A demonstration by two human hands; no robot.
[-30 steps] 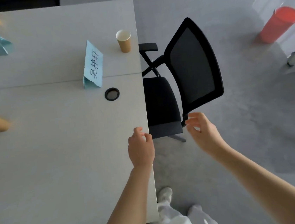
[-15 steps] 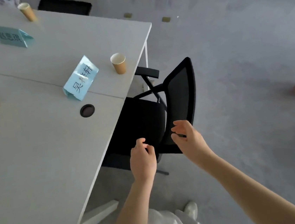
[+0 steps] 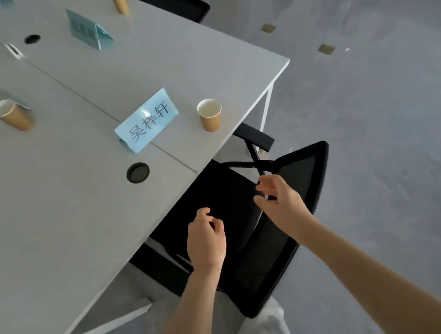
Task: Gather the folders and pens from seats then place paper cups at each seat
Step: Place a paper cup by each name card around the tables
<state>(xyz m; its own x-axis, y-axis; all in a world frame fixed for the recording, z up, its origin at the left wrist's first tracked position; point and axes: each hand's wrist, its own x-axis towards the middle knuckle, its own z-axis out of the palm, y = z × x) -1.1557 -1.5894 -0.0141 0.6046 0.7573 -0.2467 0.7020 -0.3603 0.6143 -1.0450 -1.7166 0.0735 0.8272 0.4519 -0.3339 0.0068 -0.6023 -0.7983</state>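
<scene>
Both my hands are empty, left hand (image 3: pixel 206 238) loosely curled, right hand (image 3: pixel 281 204) open by the chair (image 3: pixel 298 229) at lower center, cup (image 3: pixel 210 114) already on the table (image 3: pixel 54 213) mid-frame, so I'd grip the backrest and push it in straight.

Empty hands (image 3: pixel 206 239) over chair (image 3: pixel 265 257) (black)

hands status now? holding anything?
Left hand: fingers loosely curled, empty, above the black chair seat.
Right hand: open, fingers spread, empty, by the chair backrest.
</scene>
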